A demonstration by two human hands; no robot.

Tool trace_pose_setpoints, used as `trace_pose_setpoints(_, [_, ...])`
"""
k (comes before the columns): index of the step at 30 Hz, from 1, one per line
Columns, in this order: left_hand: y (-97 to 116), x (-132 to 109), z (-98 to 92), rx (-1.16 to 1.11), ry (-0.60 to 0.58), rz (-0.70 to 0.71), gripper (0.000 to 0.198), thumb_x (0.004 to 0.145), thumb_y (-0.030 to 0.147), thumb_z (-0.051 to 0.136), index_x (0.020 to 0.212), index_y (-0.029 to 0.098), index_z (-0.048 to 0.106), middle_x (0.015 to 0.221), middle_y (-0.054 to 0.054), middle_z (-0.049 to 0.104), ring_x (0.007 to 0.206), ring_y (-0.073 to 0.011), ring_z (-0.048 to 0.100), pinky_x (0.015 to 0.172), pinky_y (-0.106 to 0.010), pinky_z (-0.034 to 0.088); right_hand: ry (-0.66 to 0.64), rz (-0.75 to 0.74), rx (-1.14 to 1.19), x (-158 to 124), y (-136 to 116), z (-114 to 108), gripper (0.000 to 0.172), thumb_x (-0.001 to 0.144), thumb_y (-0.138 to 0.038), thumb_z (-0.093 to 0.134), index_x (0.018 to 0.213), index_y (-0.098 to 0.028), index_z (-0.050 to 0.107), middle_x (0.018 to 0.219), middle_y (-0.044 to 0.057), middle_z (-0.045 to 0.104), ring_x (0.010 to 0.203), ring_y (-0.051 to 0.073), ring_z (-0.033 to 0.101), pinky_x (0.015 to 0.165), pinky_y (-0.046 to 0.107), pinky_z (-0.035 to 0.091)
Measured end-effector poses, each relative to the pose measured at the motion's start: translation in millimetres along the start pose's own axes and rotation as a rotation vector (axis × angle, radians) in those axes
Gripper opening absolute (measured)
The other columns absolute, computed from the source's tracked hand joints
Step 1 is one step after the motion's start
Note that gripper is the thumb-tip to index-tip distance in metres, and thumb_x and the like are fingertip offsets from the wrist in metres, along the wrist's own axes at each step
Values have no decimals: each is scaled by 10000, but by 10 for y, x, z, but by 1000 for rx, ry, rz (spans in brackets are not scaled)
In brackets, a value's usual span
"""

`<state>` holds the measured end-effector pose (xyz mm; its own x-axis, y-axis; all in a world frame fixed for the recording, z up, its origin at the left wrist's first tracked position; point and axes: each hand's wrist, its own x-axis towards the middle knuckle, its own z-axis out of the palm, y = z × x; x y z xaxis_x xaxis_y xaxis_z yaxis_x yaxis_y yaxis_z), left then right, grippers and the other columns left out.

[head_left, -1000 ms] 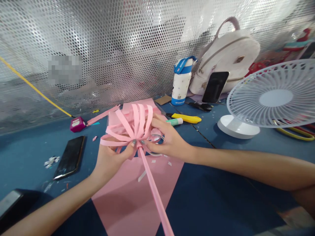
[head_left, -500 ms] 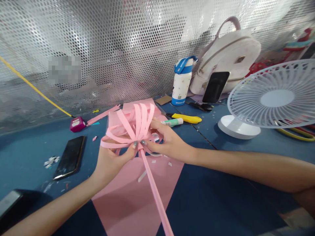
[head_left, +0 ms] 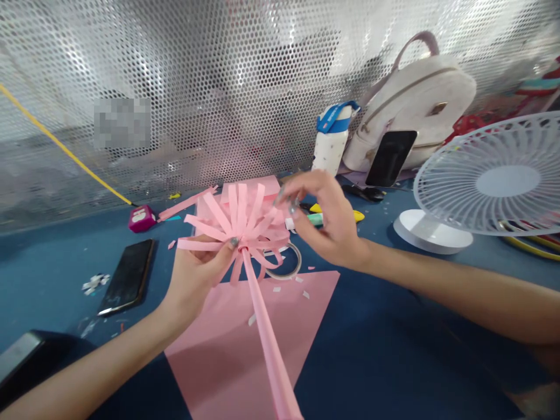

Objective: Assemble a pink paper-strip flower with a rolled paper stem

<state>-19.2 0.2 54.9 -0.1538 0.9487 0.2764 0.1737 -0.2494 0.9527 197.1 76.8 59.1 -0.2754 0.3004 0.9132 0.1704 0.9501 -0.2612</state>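
Head camera: the left hand [head_left: 199, 277] holds a pink paper flower [head_left: 241, 232] at its base, fingers partly hidden behind the loops [head_left: 233, 204]. Beside it, the right hand [head_left: 330, 221] curls, its fingers blurred; whether they grip a loop is unclear. A glue stick [head_left: 315, 219] lies partly covered behind them; below the left thumb [head_left: 224, 256], the stem [head_left: 265, 329] runs out of frame.

pink strips [head_left: 234, 207]: matt paper | stem [head_left: 265, 328]: smooth, satiny | fan [head_left: 507, 181]: smooth plastic | lying phone [head_left: 128, 274]: glossy | wall [head_left: 227, 116]: shiny, metallic
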Motion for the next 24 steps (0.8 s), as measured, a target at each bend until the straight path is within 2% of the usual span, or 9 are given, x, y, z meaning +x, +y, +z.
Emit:
trace_pose_setpoints(2, [15,0,-1,23,-1,-1,114,803,289,765,742,196,787,723,-27,764,657,-165,692,582,-234,560,-99,-175,-19,4,-103,-13,249,894,-99,505,1097,-234,556,933,22,693,870,198,627,791,383,523])
trace_pose_setpoints(4, [24,0,-1,41,-1,5,120,808,307,766,750,204,789,712,-20,756,651,-159,679,562,-225,542,-144,-248,-69,-13,-191,-1,262,873,-80,526,1098,-211,563,925,29,721,869,202,646,752,374,513])
trace_pose_setpoints(8, [13,2,6,45,9,24,130,815,341,771,772,219,785,643,2,714,639,-160,669,543,-224,531,-179,-226,-91,-55,-254,45,304,851,-49,531,1119,-188,570,985,49,750,916,216,676,756,378,527])
trace_pose_setpoints(15, [-13,-8,5,38,10,75,125,806,330,785,781,208,784,681,-5,748,673,-173,713,596,-243,580,-193,-210,-89,-35,-253,35,276,858,-48,519,1085,-193,578,991,54,752,901,203,690,761,362,548])
trace_pose_setpoints(19, [2,-25,-4,97,36,118,86,803,296,782,781,213,787,783,-18,789,773,-199,750,685,-270,609,-212,-117,-21,-29,-278,26,273,862,-74,527,1075,-235,582,1014,37,756,883,208,694,787,372,549])
trace_pose_setpoints(24, [-30,-30,-35,211,48,176,145,817,332,770,800,188,782,801,-44,787,759,-227,748,649,-306,618,-223,203,326,-57,-295,43,286,869,-59,484,1075,-241,563,1030,36,705,971,195,729,855,362,592])
